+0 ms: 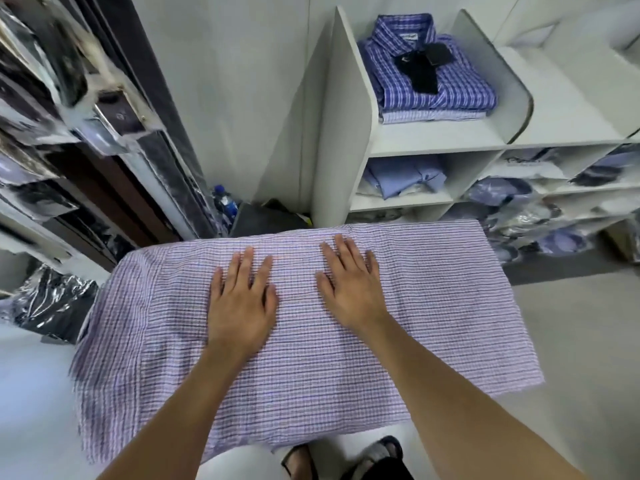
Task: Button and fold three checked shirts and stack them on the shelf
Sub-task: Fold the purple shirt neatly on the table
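A pale purple checked shirt [433, 306] lies spread flat in front of me, its back side up, covering the work surface. My left hand [240, 303] and my right hand [349, 285] both rest palm down on its middle, fingers spread, holding nothing. On the top compartment of the white shelf [433, 138] sits a folded dark blue checked shirt [446, 88] with a black tag on its collar, lying on top of a lighter folded shirt.
Lower shelf compartments hold a folded light blue shirt [405, 176] and bagged shirts [533, 216]. Plastic-wrapped garments [52, 98] hang at the left, a bagged dark garment [55, 303] lies beside the shirt. A blue bottle [225, 202] stands on the floor. My sandalled feet [346, 459] show below.
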